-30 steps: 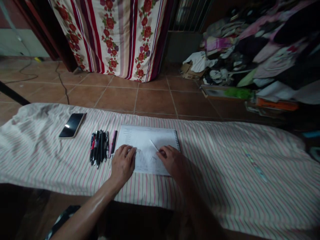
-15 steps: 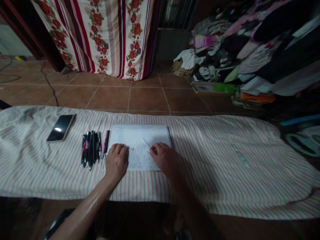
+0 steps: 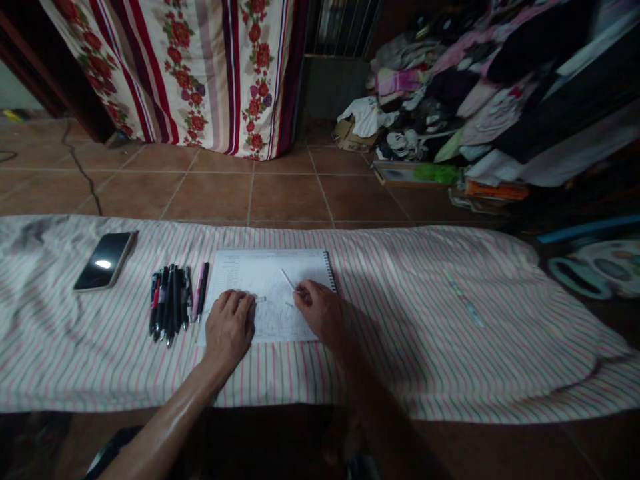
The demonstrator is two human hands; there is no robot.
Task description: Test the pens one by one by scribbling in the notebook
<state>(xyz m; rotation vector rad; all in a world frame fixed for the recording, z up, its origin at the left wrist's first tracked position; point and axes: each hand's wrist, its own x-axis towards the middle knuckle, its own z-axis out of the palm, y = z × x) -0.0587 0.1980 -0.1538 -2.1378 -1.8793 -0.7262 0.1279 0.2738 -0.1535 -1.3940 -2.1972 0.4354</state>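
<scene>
A spiral-bound notebook [image 3: 260, 273] lies open on a striped cloth [image 3: 425, 320], with faint pencil lines on its white page. My left hand [image 3: 227, 328] rests flat on the page's lower left corner, fingers stretched out, holding the paper down. My right hand [image 3: 320, 313] is closed round a thin white pen [image 3: 287, 279] whose tip touches the page near its middle. Just left of the notebook lies a row of several pens [image 3: 173, 303], black, red and pink.
A black phone [image 3: 103, 261] lies face up at the cloth's left. Beyond the cloth is brown tiled floor [image 3: 280, 193], a floral curtain [image 3: 200, 73] at the back and a heap of clothes and boxes [image 3: 450, 100] at the right.
The view has swung to the right, so everything sits further left in the picture. Both hands stay on the notebook; the right hand has edged a little with the pen.
</scene>
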